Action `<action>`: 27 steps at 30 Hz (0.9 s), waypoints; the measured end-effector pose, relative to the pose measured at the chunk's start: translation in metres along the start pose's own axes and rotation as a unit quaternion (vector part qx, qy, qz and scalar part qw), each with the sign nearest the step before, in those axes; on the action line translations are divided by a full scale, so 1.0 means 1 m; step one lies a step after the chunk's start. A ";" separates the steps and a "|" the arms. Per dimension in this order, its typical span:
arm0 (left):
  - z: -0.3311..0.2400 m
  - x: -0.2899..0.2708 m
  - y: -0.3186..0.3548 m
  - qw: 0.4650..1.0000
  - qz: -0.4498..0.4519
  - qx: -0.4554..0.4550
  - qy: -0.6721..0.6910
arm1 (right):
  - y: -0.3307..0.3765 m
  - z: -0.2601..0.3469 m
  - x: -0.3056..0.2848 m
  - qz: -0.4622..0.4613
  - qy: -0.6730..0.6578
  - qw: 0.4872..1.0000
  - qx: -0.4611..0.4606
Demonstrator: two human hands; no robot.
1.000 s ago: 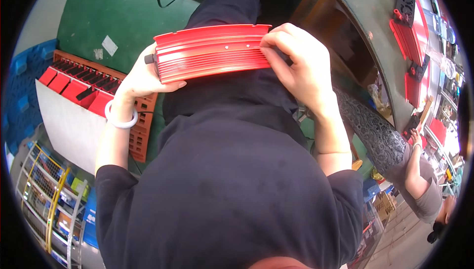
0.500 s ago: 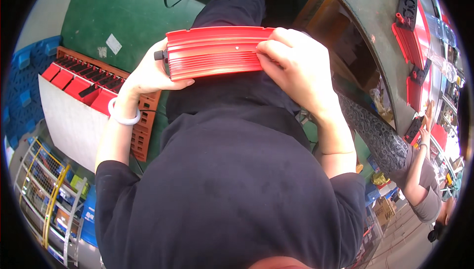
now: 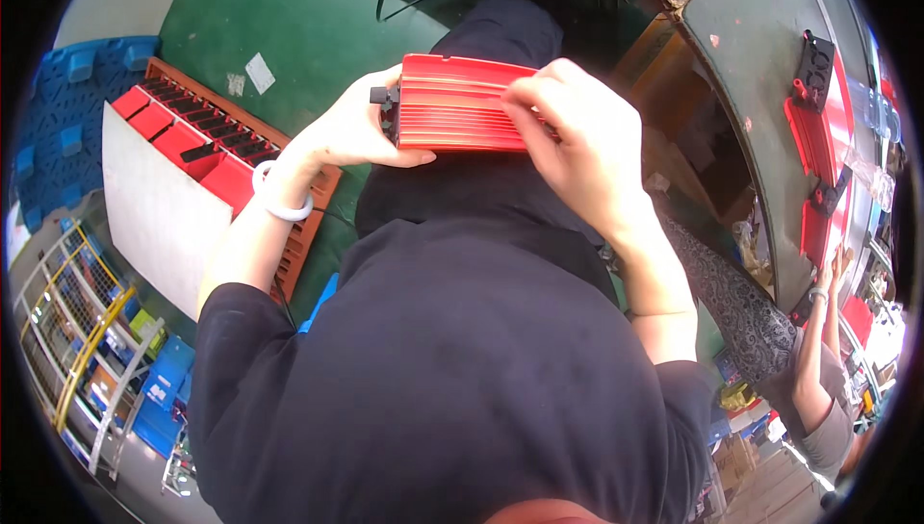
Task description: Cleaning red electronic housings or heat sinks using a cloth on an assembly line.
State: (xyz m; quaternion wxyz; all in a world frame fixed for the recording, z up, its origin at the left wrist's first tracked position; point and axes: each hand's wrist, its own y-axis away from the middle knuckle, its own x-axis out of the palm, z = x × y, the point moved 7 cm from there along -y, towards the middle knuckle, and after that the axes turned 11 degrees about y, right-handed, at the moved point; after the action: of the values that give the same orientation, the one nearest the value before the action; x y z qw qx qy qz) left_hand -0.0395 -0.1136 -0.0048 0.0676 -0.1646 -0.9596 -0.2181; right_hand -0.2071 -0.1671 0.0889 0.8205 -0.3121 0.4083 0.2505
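Observation:
A red ribbed metal housing (image 3: pixel 452 112), with a black knob-like part (image 3: pixel 383 96) on its left end, is held up over my lap. My left hand (image 3: pixel 348 129) grips that end, thumb along the near edge and the other fingers mostly hidden behind. Over the right part of the housing is my right hand (image 3: pixel 589 134), thumb and fingers pinched together close to its upper face. Whatever is in this pinch is too small or hidden to name. The right hand also covers the housing's right end.
At left, an orange crate (image 3: pixel 313 221) holds several red housings with black ends beside a pale board (image 3: pixel 159 206). A blue plastic pallet (image 3: pixel 58 129) lies beyond. At right, a workbench (image 3: pixel 746 52) carries more red units (image 3: pixel 808 134); another person's arm (image 3: pixel 818 351) reaches there.
The housing and my left hand appear further right in view, as does the background. My right hand stays pinched at the housing; a small pale spot on its face no longer shows.

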 end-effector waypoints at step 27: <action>-0.020 -0.004 0.000 0.767 -0.024 0.037 0.640 | 0.044 -0.045 -0.031 -0.106 -0.312 0.913 0.240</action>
State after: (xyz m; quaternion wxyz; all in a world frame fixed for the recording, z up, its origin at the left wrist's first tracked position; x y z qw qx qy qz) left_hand -0.0342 -0.1236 0.0118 0.6666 0.0391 -0.7049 -0.2392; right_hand -0.2762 -0.1742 0.0796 0.9780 -0.0533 0.1442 0.1412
